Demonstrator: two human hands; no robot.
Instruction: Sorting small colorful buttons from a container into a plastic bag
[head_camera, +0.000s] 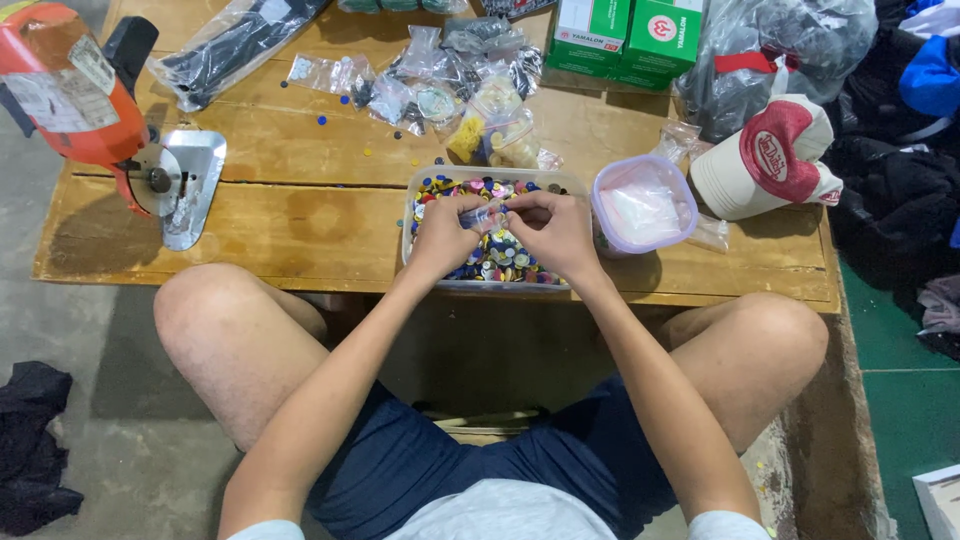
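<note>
A clear rectangular tub (420, 181) full of several colourful buttons sits at the near edge of a low wooden table (290, 215). Both my hands hover over it. My left hand (445, 232) and my right hand (553, 228) meet above the buttons and pinch a small clear plastic bag (487, 214) between their fingertips. What the bag contains is too small to tell.
A purple-rimmed tub (644, 205) with white contents stands right of the button tub, then a red and white cap (770, 157). Several small clear bags (455, 85) lie behind, two green boxes (627, 35) farther back. An orange cutting machine (85, 110) sits at the left.
</note>
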